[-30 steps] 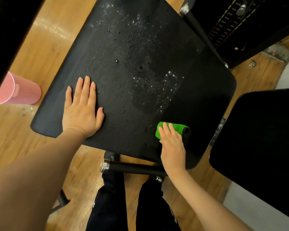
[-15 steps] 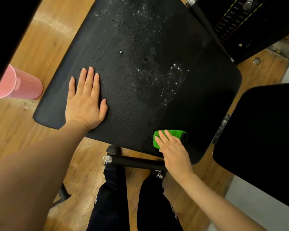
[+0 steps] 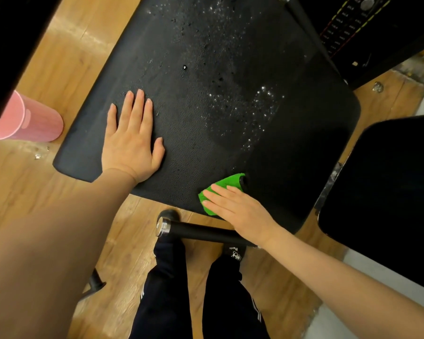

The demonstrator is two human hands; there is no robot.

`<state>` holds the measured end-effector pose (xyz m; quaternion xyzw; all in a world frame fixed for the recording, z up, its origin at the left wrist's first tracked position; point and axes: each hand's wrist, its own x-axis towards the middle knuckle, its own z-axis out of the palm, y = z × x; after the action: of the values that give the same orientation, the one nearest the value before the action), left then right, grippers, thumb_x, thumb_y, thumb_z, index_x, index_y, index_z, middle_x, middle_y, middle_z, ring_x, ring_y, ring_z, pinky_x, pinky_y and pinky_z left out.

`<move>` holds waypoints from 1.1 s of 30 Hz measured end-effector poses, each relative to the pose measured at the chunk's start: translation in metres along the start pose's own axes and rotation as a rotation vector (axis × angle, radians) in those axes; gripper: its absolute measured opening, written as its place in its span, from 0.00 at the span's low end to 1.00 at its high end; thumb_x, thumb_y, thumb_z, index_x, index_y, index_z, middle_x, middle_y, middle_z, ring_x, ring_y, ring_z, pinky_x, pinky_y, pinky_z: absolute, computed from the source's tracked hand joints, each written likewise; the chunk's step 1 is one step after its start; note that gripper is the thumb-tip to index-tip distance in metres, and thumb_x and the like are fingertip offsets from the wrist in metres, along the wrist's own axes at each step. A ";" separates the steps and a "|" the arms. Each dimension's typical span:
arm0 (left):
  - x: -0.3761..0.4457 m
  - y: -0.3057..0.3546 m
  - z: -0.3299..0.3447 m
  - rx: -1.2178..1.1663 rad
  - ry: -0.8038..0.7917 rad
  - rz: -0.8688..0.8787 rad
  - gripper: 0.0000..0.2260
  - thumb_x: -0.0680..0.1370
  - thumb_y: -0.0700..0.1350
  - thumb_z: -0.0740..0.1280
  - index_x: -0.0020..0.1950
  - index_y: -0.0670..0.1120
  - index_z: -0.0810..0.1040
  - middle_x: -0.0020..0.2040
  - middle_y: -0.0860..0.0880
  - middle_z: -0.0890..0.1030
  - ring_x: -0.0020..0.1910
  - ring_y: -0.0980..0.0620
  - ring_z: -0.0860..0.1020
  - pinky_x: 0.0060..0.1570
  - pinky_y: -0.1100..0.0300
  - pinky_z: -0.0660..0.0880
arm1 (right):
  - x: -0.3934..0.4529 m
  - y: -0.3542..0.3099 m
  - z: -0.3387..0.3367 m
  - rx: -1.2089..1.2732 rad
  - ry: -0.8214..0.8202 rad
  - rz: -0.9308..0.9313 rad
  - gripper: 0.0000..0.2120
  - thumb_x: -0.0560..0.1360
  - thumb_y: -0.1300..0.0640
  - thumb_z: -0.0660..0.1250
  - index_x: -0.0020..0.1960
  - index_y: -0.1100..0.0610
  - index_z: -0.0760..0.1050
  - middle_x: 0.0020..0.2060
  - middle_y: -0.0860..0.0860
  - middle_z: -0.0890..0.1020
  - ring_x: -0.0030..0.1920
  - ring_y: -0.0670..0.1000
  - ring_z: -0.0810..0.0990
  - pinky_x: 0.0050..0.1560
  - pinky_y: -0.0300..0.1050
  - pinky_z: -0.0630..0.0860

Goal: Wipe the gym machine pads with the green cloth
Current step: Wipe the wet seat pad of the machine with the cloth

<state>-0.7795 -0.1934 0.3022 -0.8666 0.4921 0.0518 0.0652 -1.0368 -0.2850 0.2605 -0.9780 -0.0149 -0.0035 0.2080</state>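
1. Your left hand (image 3: pixel 132 140) lies flat, palm down, fingers (image 3: pixel 137 106) straight and close together, thumb spread to the side.
2. Your left forearm reaches in from the lower left, bare.
3. Your right hand (image 3: pixel 240 211) presses palm down, fingers straight, pointing up and left.
4. Your right forearm comes in from the lower right.

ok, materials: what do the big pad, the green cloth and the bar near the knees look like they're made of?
Pad: looks like black vinyl or faux leather, matte with a fine pebbled grain; spray droplets bead on it.
Green cloth: likely microfibre, fuzzy napped surface, bright green, pressed flat under the right hand.
Bar: smooth matte black sleeve, rubber or foam, cannot tell which; shiny silver metal cap at its end.
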 end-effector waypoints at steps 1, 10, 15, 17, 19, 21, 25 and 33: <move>0.000 0.000 0.000 -0.001 0.000 0.000 0.33 0.77 0.56 0.48 0.77 0.37 0.56 0.78 0.38 0.55 0.77 0.40 0.51 0.74 0.44 0.44 | -0.007 0.004 0.000 -0.010 0.003 -0.009 0.25 0.69 0.70 0.68 0.65 0.59 0.73 0.64 0.54 0.75 0.67 0.55 0.70 0.64 0.51 0.68; -0.001 -0.001 0.001 -0.009 0.008 0.012 0.33 0.77 0.55 0.49 0.76 0.36 0.57 0.77 0.37 0.57 0.77 0.39 0.53 0.73 0.45 0.44 | -0.033 0.040 -0.031 0.168 0.318 0.598 0.27 0.68 0.78 0.59 0.66 0.63 0.70 0.64 0.56 0.73 0.68 0.57 0.68 0.73 0.41 0.55; 0.000 -0.001 -0.001 -0.018 0.012 0.018 0.33 0.77 0.55 0.50 0.76 0.36 0.59 0.77 0.37 0.59 0.76 0.38 0.55 0.73 0.44 0.47 | 0.024 0.109 -0.080 0.005 0.253 0.816 0.28 0.73 0.78 0.56 0.69 0.60 0.68 0.70 0.54 0.69 0.73 0.55 0.61 0.67 0.44 0.60; 0.000 -0.001 -0.001 -0.020 0.016 0.018 0.32 0.76 0.55 0.50 0.75 0.36 0.60 0.76 0.36 0.60 0.75 0.38 0.56 0.72 0.43 0.48 | 0.050 0.128 -0.082 0.014 0.235 0.853 0.29 0.74 0.76 0.54 0.71 0.58 0.66 0.72 0.51 0.65 0.74 0.51 0.57 0.69 0.46 0.60; 0.000 -0.001 -0.002 -0.019 0.020 0.021 0.32 0.76 0.54 0.50 0.75 0.35 0.60 0.76 0.36 0.60 0.75 0.38 0.56 0.72 0.43 0.48 | 0.068 0.132 -0.074 0.052 0.278 0.943 0.29 0.75 0.75 0.53 0.73 0.56 0.63 0.74 0.50 0.62 0.75 0.50 0.54 0.71 0.49 0.60; 0.000 -0.001 -0.002 -0.019 0.013 0.024 0.32 0.76 0.54 0.50 0.75 0.35 0.61 0.76 0.36 0.61 0.75 0.37 0.57 0.72 0.44 0.47 | 0.070 0.118 -0.060 0.073 0.317 0.994 0.31 0.74 0.76 0.53 0.73 0.56 0.62 0.74 0.50 0.62 0.75 0.51 0.54 0.72 0.48 0.59; 0.001 -0.001 -0.003 -0.023 0.005 0.025 0.32 0.77 0.55 0.50 0.75 0.35 0.61 0.75 0.36 0.61 0.75 0.37 0.57 0.72 0.44 0.47 | 0.041 0.057 -0.032 0.106 0.350 0.885 0.30 0.68 0.80 0.58 0.68 0.63 0.69 0.68 0.57 0.70 0.71 0.58 0.64 0.69 0.54 0.64; 0.001 -0.001 -0.003 -0.043 0.003 0.024 0.32 0.76 0.54 0.51 0.74 0.35 0.62 0.75 0.36 0.62 0.75 0.37 0.58 0.71 0.42 0.48 | -0.002 -0.031 -0.001 0.021 0.102 0.784 0.40 0.51 0.74 0.79 0.62 0.59 0.76 0.60 0.54 0.79 0.64 0.51 0.66 0.59 0.50 0.65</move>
<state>-0.7782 -0.1945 0.3049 -0.8619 0.5012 0.0620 0.0453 -1.0400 -0.2573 0.2740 -0.9059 0.3701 0.0277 0.2041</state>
